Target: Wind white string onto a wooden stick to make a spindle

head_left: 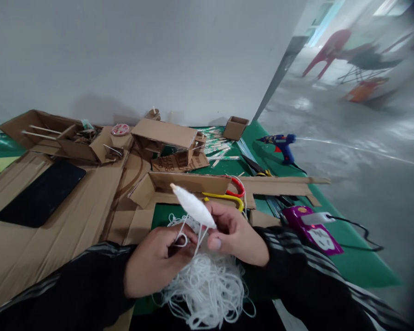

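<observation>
My right hand (232, 232) is closed on the lower end of a spindle of white string (194, 206). The string is wound thickly round a stick, whose pale tip sticks out at the upper left. My left hand (162, 259) is closed on the loose white string, and a small loop shows at its fingers. Strands run from there up to the spindle. Beneath both hands lies a tangled heap of white string (207, 289). Just beyond the hands are scissors with red and yellow handles (224, 196), partly behind a cardboard strip.
A black tablet-like slab (41, 193) lies on cardboard at left. Open cardboard boxes (165, 132) and scattered sticks stand along the wall. To the right are a blue glue gun (279, 145), a purple power strip (312, 230) with a cable, and the green table's edge (372, 271).
</observation>
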The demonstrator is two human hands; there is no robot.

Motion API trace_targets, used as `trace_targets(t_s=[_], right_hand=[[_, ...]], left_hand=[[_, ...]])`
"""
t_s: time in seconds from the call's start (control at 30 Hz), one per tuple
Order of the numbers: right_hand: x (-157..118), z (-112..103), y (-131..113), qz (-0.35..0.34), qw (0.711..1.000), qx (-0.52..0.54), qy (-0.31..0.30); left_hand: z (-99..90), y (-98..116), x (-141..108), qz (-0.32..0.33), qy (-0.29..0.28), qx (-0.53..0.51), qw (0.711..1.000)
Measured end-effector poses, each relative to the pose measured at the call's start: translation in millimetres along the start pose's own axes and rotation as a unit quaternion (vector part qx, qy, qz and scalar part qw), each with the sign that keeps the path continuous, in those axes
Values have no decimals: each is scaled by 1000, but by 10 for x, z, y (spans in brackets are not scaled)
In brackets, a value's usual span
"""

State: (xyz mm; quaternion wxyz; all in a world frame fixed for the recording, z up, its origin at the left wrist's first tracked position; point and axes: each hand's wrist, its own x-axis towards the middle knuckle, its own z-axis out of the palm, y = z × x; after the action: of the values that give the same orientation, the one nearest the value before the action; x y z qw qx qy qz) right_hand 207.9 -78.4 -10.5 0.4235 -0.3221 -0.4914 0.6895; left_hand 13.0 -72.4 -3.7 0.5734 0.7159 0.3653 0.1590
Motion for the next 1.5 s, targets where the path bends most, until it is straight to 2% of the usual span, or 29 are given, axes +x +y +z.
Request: trace_targets(t_s=[0.1, 0.17, 0.27, 0.33, 0.4, 0.47, 0.53, 0.6, 0.73, 0.87, 1.0, 1.17, 1.33, 1.4, 1.5], right_hand=[[7, 72, 49, 10, 999, -40, 35], [6, 109, 69, -11, 995, -81, 55], [5, 137, 74, -56, 991, -81, 86], [7, 136, 68, -68, 991, -50, 106], [7, 123, 60, -68, 990, -37, 121], [4, 104, 53, -73, 989, -39, 122], [-1, 90, 49, -91, 988, -37, 117], [-4, 83, 49, -106, 987, -39, 118], [4, 64, 56, -92, 979, -74, 168], [23, 2, 27, -162, 963, -82, 201], [29, -45, -106, -225, 949, -30, 219], [-17, -26, -342, -239, 949, 32, 201], [-131, -65, -481, -265, 947, -26, 181], [-187, -107, -511, -248, 942, -98, 206], [-254, -175, -569, -215, 909, -236, 268]], left_hand=[[16, 14, -4, 4, 14, 34, 999], [49, -27, -28, 2, 33, 55, 998], [116, -137, -77, 11, 97, 78, 992], [151, -195, -102, 58, 167, 95, 980], [162, -202, -112, 114, 208, 122, 964], [150, -158, -108, 133, 182, 155, 962], [125, -95, -98, 122, 130, 178, 968], [101, -46, -87, 122, 106, 183, 970], [80, -26, -74, 136, 89, 188, 969], [84, -49, -65, 123, 86, 197, 969], [87, -68, -49, 123, 74, 201, 969], [72, -66, -20, 103, 56, 188, 975], [65, -91, 3, 63, 80, 167, 981], [66, -89, 1, 52, 96, 170, 979], [71, -66, -18, 44, 123, 176, 976]])
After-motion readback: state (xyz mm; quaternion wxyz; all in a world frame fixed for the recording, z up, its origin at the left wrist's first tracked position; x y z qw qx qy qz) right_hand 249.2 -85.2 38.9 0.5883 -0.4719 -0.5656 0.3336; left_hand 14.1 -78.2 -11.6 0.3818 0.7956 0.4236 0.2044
